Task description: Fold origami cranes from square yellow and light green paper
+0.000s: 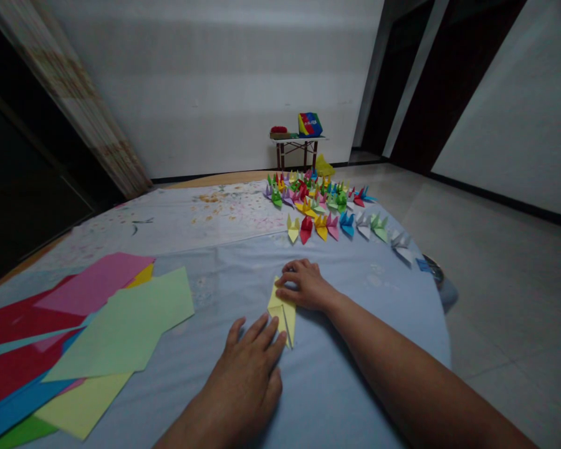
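Note:
A pale yellow folded paper (277,312), narrow and pointed with a slit down its lower half, lies flat on the light blue tablecloth (355,280). My right hand (306,285) reaches in from the right, its bent fingers and thumb closed on the upper part of the paper. At the lower left edge of the paper rests my left hand (250,368), palm down with fingers stretched and slightly apart, the fingertips touching the paper. Beyond my hands stands a row of folded paper cranes, among them a red crane (306,230) and a blue crane (347,224).
Loose coloured sheets overlap at the left, with a light green sheet (131,330) and a pink sheet (98,284) on top. More cranes (308,190) crowd the table's far right. Past the table a small stand (299,141) carries a colourful bag (310,125).

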Motion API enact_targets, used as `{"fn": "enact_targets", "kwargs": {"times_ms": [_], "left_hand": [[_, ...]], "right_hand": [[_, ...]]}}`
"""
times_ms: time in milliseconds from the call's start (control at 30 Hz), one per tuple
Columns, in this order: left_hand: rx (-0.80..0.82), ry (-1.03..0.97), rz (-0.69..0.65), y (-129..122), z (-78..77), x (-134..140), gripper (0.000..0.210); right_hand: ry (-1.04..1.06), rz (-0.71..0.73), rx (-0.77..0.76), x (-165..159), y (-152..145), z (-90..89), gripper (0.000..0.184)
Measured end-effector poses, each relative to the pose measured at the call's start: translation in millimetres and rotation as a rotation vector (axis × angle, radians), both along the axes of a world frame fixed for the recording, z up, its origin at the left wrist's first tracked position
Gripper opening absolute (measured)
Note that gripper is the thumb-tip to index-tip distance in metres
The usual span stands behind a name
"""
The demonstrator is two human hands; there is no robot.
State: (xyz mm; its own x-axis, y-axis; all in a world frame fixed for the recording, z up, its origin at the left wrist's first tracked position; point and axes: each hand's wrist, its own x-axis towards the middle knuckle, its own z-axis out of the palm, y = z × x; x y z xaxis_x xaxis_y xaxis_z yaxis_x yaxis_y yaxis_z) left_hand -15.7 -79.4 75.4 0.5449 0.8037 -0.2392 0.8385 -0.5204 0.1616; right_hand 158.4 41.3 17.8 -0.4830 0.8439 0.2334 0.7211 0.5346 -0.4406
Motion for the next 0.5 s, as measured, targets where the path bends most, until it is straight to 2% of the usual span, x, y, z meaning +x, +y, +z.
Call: {"fn": "enact_targets", "kwargs": {"times_ms": [333, 400, 500], "left_hand": [[0.069, -0.242, -0.048, -5.6, 2.8, 3.1, 0.026], [0.154, -0.289, 0.012, 1.3, -2.4, 5.4, 0.027], [0.380, -0.308, 0.125, 15.2, -20.9, 8.3, 0.030]], "right_hand": [[-0.030, -0.005, -0.023, 0.1, -0.5, 2.8, 0.027], [-0.031, -0.005, -0.021, 0.4, -0.4, 2.4, 0.027], [-0.019, 0.000, -0.006, 0.3, -0.4, 0.8, 0.027]]}}
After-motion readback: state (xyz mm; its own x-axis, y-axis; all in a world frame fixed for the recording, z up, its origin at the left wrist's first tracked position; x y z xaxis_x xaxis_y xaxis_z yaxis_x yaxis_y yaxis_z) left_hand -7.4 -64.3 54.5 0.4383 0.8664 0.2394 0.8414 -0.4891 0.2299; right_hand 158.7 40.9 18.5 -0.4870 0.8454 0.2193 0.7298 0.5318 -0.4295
